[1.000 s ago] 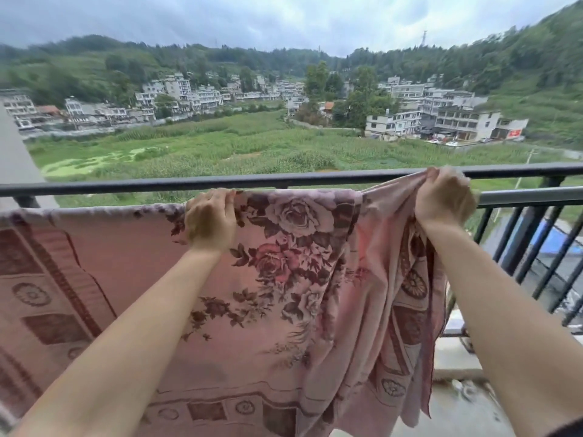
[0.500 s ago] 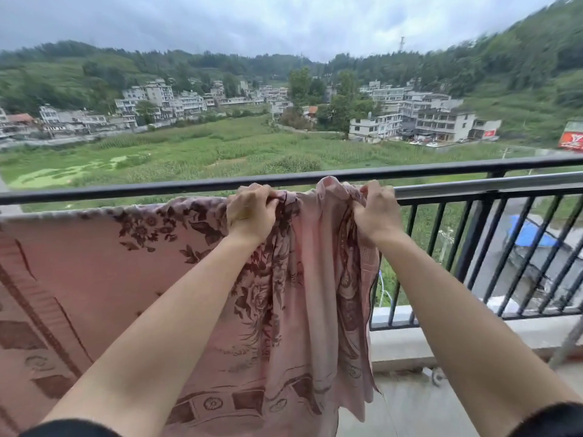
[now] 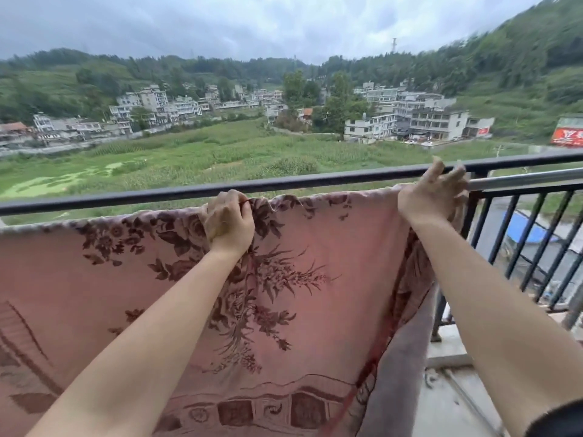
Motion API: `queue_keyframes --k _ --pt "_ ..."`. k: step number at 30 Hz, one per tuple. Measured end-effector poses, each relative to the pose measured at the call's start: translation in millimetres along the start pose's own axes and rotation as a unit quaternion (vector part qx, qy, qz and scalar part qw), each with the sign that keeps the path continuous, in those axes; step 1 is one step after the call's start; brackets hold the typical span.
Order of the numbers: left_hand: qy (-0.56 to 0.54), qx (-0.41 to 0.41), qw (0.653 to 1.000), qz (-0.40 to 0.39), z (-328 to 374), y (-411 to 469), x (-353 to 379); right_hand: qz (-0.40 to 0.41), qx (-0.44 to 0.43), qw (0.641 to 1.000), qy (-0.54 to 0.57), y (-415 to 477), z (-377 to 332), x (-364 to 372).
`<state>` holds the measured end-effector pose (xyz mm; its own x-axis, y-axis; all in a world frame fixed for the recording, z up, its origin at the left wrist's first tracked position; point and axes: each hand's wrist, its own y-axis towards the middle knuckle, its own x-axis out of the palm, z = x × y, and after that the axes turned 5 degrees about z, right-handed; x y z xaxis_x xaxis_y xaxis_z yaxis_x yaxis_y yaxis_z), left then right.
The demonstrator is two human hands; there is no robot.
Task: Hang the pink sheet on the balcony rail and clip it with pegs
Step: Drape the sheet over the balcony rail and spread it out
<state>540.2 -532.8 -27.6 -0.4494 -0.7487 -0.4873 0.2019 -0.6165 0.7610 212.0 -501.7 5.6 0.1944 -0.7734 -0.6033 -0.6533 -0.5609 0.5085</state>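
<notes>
Pink sheet (image 3: pixel 331 279) hangs flat over the balcony's lower silver rail (image 3: pixel 523 181), its top hem bunched in both of the person's hands. Left hand (image 3: pixel 228 223) is clenched into a fist around a pinch of the hem, knuckles toward the camera, just below the dark top rail (image 3: pixel 315 184). Right hand (image 3: pixel 432 197) sits at the sheet's right top corner with the fingers (image 3: pixel 448 176) spread and blurred; the palm presses on the cloth at the rail, but whether it grips the corner cannot be told. Between the 2 hands the hem runs nearly straight and taut. Dark floral print fills the middle of the sheet, with a patterned border along the bottom. At the right edge the cloth folds back and drops in a darker strip toward the balcony floor (image 3: pixel 451 405). Black vertical bars (image 3: pixel 536 241) stand to the right of the sheet.
</notes>
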Motion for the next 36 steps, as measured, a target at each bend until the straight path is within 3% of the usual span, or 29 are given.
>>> queue_keyframes --k 2,5,7,8,10,12,14,16,17,19,23,27,29,33,36 --pt "-0.001 0.021 1.0 0.022 2 -4 13 -0.029 -0.122 0.992 0.032 -15 -22 18" --pt "-0.042 0.058 0.995 0.07 9 -10 28 -0.129 -0.281 0.95 0.034 -39 -50 43" --pt "-0.071 0.063 0.99 0.107 12 -11 38 -0.103 -0.338 0.933 0.073 -46 -53 56" --pt "-0.081 0.065 0.987 0.123 15 -11 42 -0.046 -0.322 0.937 0.128 -43 -51 60" --pt "-0.097 0.078 0.981 0.146 20 -9 51 0.099 -0.185 0.949 0.233 -26 -46 55" --pt "-0.102 0.094 0.977 0.161 26 -7 60 0.157 -0.107 0.955 0.227 -4 -39 45" --pt "-0.086 0.101 0.978 0.162 30 -7 69 0.063 -0.206 0.964 0.159 5 -36 49" --pt "-0.066 0.1 0.979 0.164 31 -6 76 -0.077 -0.322 0.936 0.12 -2 -38 56" --pt "-0.055 0.102 0.98 0.162 31 -5 78 -0.111 -0.364 0.92 0.098 -9 -39 61" --pt "-0.036 0.109 0.982 0.152 29 -3 80 -0.087 -0.415 0.901 0.087 -17 -39 69" --pt "-0.014 0.112 0.983 0.147 32 -5 74 -0.024 -0.383 0.915 0.122 0 -34 69" --pt "-0.028 0.071 0.988 0.132 63 -11 70 0.086 -0.282 0.946 0.137 33 12 52" --pt "-0.014 0.046 0.992 0.113 79 -16 73 0.086 -0.274 0.945 0.157 43 38 45" --pt "0.05 0.012 0.996 0.066 101 -26 77 0.054 -0.322 0.94 0.097 58 66 34" --pt "0.072 0.005 0.997 0.02 126 -37 78 0.103 -0.173 0.965 0.168 64 89 21"
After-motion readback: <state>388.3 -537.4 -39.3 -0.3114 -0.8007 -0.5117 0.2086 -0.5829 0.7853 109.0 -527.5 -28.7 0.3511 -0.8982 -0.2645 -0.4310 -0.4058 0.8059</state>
